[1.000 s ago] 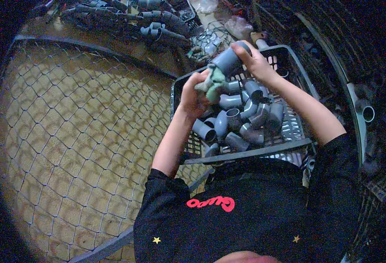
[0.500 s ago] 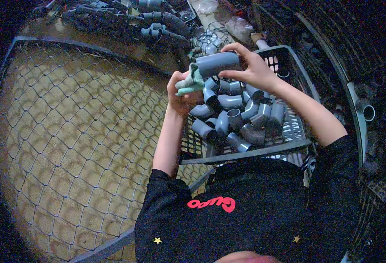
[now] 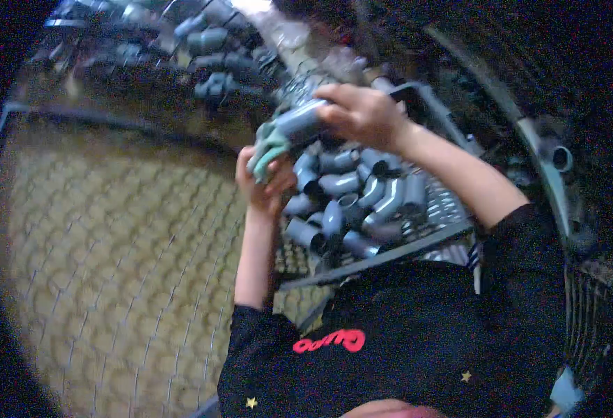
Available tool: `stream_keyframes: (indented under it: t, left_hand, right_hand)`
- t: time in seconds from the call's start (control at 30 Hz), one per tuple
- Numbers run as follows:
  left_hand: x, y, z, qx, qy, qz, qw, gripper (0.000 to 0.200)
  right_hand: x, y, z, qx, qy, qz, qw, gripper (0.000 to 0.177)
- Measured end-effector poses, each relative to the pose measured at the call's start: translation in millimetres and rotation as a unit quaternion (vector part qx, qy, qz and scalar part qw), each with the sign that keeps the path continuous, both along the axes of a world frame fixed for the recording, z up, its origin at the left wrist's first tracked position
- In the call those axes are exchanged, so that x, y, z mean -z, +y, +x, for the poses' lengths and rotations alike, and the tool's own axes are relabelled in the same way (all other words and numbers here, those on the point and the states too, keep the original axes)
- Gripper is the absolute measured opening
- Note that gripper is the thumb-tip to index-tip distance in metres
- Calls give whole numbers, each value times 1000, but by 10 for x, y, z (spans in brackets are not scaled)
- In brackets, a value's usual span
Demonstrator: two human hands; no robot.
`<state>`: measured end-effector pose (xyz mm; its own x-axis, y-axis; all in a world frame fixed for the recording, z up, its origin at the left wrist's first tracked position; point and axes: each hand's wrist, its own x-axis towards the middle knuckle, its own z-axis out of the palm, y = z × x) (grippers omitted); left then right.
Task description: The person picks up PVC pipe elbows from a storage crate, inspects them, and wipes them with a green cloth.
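A grey plastic pipe fitting (image 3: 299, 120) is held up between my two hands above the crate. My right hand (image 3: 366, 117) grips its right end, fingers wrapped over the top. In my left hand (image 3: 268, 177) a light green cloth (image 3: 270, 150) is closed around the fitting's other end. Motion blur softens the hands and the fitting, and the end under the cloth is hidden. Below my hands, several grey pipe elbows (image 3: 339, 184) lie jumbled in a dark slatted plastic crate (image 3: 383, 259).
To the left stands a wire-mesh panel (image 3: 111, 244) in a metal frame. Beyond it lies a pile of grey fittings (image 3: 212, 42). A clear plastic bag (image 3: 289, 31) is behind the crate. At the right runs a curved rail (image 3: 547, 174), with an open pipe end (image 3: 562, 159) beside it.
The view has turned, and both hands with the fitting now appear further left. My right hand's fingers have closed round the fitting's end, and the cloth covers the other end.
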<state>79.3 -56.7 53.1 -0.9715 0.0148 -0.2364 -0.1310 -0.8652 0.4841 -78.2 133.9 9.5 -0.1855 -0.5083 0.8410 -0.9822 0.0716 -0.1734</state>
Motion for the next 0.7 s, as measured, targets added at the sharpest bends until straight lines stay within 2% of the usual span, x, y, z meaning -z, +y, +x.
stream_keyframes:
  t: [0.03, 0.07, 0.1, 0.13, 0.17, 0.2, 0.23, 0.27, 0.33, 0.37, 0.4, 0.47, 0.53, 0.6, 0.7]
  left_hand:
    - [118, -80, -24, 18, 66, -47, 997, 38]
    - [195, -166, -16, -57, 11, -191, 980, 38]
    - [216, -175, -56, -28, 36, -196, 979, 37]
    - [182, -95, -65, -122, -74, -241, 960, 37]
    - [72, -23, -75, -120, -72, -162, 977, 38]
    - [40, 23, -62, -112, -67, -177, 976, 38]
    - [119, -63, -58, -44, -38, -147, 987, 38]
    - [131, -42, -45, -48, -60, -194, 978, 37]
    - [103, 61, -75, -51, -95, -216, 970, 35]
    - [187, -43, -53, -18, -96, -261, 960, 31]
    - [182, -39, -77, -12, -95, -212, 973, 29]
    - [130, -26, -124, 28, -55, -237, 970, 28]
    - [110, -14, -129, 27, -84, -252, 964, 29]
    - [-23, 278, -173, -56, -139, -290, 945, 29]
    - [-89, 443, -166, -61, -159, -340, 925, 31]
  right_hand:
    - [-97, 57, -41, 9, 15, 26, 1000, 33]
    - [-191, 142, -76, 15, -13, 32, 999, 42]
    - [-277, 230, -134, 27, -22, 35, 999, 45]
    - [-380, 326, -184, 35, -33, 38, 998, 49]
    - [-525, 430, -226, 56, -37, 11, 998, 51]
    - [-641, 556, -270, 73, -41, -18, 996, 54]
    - [-678, 703, -340, 92, -48, -72, 992, 53]
    - [-811, 908, -323, 128, -35, -82, 988, 57]
    - [-911, 1345, -301, 192, -55, -120, 973, 60]
    - [-989, 1559, -214, 266, -57, -133, 953, 60]
    - [-1060, 1771, -116, 340, -59, -144, 928, 60]
    - [-970, 2211, -62, 365, -104, -275, 883, 63]
    - [-1015, 2652, 53, 438, -91, -375, 812, 59]
    - [-1011, 3562, 38, 553, -96, -299, 772, 61]
    - [-1076, 4917, 95, 658, -180, -168, 712, 69]
